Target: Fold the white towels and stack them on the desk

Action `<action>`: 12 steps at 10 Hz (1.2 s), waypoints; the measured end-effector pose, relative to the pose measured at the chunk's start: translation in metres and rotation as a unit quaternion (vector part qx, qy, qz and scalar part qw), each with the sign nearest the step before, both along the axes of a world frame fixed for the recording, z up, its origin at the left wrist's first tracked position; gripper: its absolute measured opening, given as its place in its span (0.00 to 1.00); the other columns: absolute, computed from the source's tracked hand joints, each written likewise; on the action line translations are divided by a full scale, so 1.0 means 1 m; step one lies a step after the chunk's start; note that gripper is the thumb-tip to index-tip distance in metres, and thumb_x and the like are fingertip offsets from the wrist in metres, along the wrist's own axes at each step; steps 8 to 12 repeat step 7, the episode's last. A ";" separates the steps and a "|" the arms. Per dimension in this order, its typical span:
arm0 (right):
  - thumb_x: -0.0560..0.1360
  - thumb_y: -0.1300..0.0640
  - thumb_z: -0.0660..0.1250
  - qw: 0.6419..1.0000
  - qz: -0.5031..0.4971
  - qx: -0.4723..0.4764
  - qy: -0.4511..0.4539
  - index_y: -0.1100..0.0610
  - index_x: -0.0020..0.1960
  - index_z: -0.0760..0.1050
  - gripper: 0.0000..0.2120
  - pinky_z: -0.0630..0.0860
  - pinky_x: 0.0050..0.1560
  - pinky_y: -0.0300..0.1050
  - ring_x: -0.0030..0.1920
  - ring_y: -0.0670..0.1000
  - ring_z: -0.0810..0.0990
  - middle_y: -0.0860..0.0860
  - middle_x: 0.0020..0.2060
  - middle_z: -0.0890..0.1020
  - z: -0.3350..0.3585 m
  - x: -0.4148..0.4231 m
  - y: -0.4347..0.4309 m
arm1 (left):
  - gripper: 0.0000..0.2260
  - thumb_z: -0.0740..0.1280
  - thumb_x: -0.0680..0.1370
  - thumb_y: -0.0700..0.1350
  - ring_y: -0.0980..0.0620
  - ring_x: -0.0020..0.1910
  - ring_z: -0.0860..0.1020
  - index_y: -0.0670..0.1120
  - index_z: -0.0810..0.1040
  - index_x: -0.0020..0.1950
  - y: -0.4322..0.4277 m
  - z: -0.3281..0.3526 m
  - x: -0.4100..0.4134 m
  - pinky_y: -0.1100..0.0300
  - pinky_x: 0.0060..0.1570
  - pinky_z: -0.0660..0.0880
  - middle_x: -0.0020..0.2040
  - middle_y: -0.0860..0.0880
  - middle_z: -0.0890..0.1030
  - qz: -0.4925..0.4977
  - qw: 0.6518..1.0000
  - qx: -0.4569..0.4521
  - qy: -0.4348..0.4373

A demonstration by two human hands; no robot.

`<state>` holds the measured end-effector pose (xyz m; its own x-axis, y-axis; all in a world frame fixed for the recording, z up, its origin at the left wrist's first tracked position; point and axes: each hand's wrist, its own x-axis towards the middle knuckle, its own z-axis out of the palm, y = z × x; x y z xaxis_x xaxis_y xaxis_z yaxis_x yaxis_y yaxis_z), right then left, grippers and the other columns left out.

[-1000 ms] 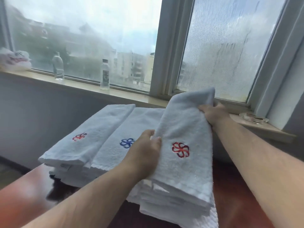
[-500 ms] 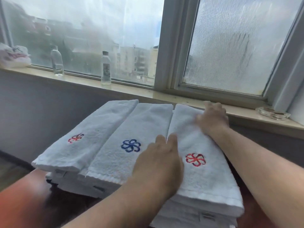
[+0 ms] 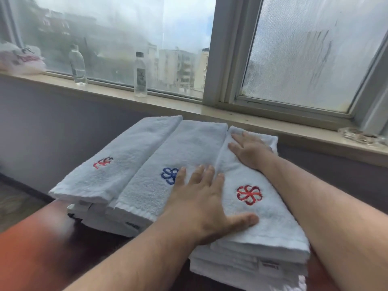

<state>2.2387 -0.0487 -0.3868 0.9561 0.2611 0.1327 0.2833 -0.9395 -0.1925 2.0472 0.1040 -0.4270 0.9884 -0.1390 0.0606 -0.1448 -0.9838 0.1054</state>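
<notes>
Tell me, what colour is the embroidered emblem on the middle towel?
Blue. The emblem on the middle towel shows best in the head view.

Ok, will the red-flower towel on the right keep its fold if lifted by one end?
Probably not: the right towel is soft terry sagging over the pile beneath, so it would likely droop open. It looks light for its bulk. Its nap probably grips, so pushing with the flat left hand and right hand might drag the layer below.
</notes>
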 end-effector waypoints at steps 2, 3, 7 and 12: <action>0.84 0.45 0.53 0.997 0.015 0.070 0.033 0.54 0.72 0.73 0.22 0.61 0.75 0.55 0.74 0.58 0.66 0.55 0.73 0.71 -0.005 -0.061 -0.015 | 0.55 0.37 0.62 0.84 0.52 0.80 0.38 0.53 0.40 0.82 0.002 0.003 -0.004 0.42 0.76 0.34 0.83 0.52 0.40 -0.007 1.000 0.005 -0.001; 0.84 0.55 0.55 0.977 0.041 0.205 0.037 0.59 0.60 0.79 0.15 0.69 0.68 0.51 0.64 0.57 0.76 0.55 0.61 0.80 -0.016 -0.106 -0.034 | 0.48 0.35 0.68 0.80 0.49 0.81 0.40 0.54 0.41 0.82 0.005 0.008 -0.015 0.44 0.77 0.36 0.83 0.50 0.42 -0.006 1.000 0.014 -0.022; 0.85 0.52 0.57 0.956 0.009 0.291 -0.035 0.53 0.78 0.67 0.22 0.52 0.79 0.43 0.79 0.47 0.59 0.50 0.79 0.64 -0.058 -0.256 -0.062 | 0.28 0.47 0.82 0.67 0.53 0.81 0.50 0.58 0.57 0.80 0.039 -0.005 -0.136 0.51 0.78 0.51 0.82 0.55 0.53 -0.005 0.997 -0.016 -0.073; 0.85 0.52 0.57 0.956 0.009 0.291 -0.035 0.53 0.78 0.67 0.22 0.52 0.79 0.43 0.79 0.47 0.59 0.50 0.79 0.64 -0.058 -0.256 -0.062 | 0.28 0.47 0.82 0.67 0.53 0.81 0.50 0.58 0.57 0.80 0.039 -0.005 -0.136 0.51 0.78 0.51 0.82 0.55 0.53 -0.005 0.997 -0.016 -0.073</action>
